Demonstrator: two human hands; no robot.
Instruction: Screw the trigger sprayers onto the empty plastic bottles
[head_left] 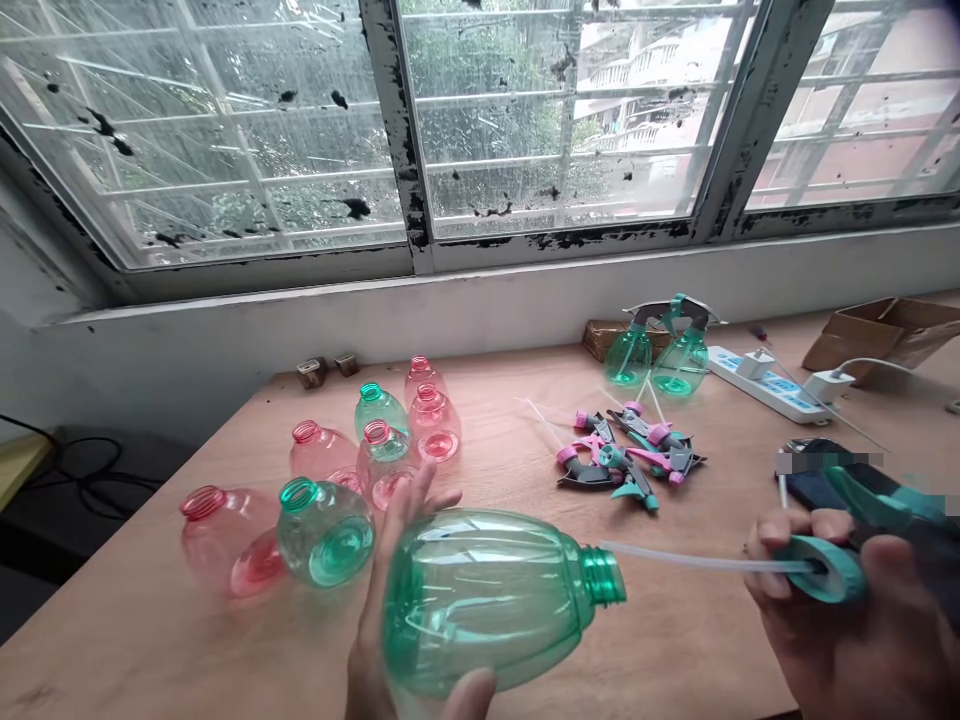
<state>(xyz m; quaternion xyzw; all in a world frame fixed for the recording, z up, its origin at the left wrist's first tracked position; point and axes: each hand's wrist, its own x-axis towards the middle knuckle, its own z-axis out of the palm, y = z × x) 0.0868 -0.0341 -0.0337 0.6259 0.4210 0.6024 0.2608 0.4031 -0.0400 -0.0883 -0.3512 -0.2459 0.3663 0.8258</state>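
Note:
In my left hand [375,620] lies a clear green bottle [487,590], tilted on its side with its open threaded neck pointing right. My right hand [847,630] grips a teal and dark spray head [836,570] by its collar. From that collar a thin white dip tube [697,558] runs left, its tip near the bottle's mouth; whether the tip is inside or just in front of it, I cannot tell. Behind my left hand stand several open bottles, among them a pink bottle [225,540] and a green bottle [326,530].
A pile of loose spray heads [622,450] lies mid-table. Two green bottles with spray heads fitted [679,365] stand by the wall. At right are a white power strip [780,385], a cardboard box [885,340] and a dark object [817,475]. Windows rise behind the wooden table [187,660].

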